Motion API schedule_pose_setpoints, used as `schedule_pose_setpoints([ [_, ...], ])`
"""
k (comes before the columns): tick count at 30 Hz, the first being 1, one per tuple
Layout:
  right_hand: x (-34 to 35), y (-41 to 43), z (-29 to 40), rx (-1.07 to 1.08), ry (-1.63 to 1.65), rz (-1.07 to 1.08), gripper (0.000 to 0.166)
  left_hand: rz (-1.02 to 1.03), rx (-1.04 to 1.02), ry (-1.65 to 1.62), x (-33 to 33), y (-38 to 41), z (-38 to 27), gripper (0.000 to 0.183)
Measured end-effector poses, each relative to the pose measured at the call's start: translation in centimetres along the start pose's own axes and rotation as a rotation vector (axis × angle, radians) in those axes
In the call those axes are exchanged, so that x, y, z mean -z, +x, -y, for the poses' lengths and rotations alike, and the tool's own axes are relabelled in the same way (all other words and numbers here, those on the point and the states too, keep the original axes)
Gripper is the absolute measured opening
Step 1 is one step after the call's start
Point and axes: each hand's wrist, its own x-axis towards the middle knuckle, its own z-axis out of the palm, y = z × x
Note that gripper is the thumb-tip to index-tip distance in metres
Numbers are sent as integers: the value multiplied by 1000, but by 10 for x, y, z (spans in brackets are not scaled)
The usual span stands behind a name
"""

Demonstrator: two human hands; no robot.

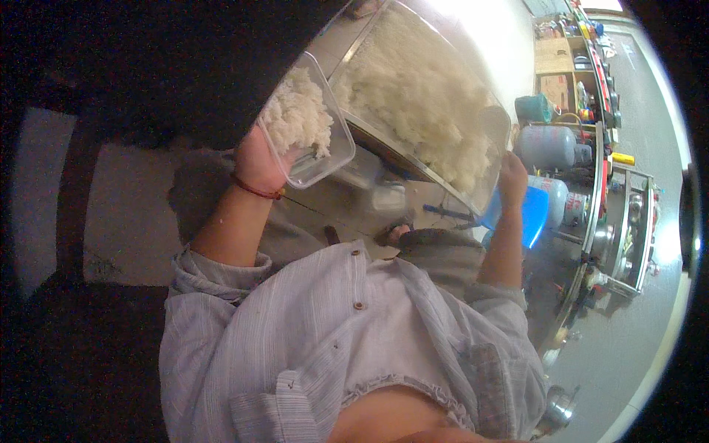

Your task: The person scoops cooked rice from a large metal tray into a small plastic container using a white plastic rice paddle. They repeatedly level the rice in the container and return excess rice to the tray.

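Note:
My left hand (263, 160) supports a clear plastic container (344, 145) from its left side and underneath. Cooked white rice (299, 113) is heaped inside, mostly toward the far left of this container. Beyond it, a large metal-edged tray (396, 150) carries a broad mass of rice (426, 88), with a loose mound toward its right. At the tray's right side, my right hand (512, 174) is closed on a clear plastic rim (505, 119). Blur and overlap with the rice leave the shape of that plastic piece unclear.
A blue plastic stool or chair (529, 213) stands beside my right forearm. Grey gas cylinders (545, 145) and a long shelf (595, 149) with kitchen goods line the right. Below the tray are blurred clear plastic containers (388, 196). A metal pot (556, 410) sits at lower right.

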Motion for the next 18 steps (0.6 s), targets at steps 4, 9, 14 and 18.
schedule_pose_setpoints([
  [4, -63, 5, 2, 111, -416, -43, 24, -251, 108, 86, -34, 2, 3, 52],
  [9, -24, 5, 40, 169, -432, 161, 23, -169, 62, 22, -33, 4, 13, 52],
  [14, -2, -16, 42, 71, -254, 88, 25, -148, 140, 26, -29, 15, 36, 57],
  [18, -45, -38, 47, 56, -286, 276, 28, -40, 260, 37, -18, 23, 63, 57],
])
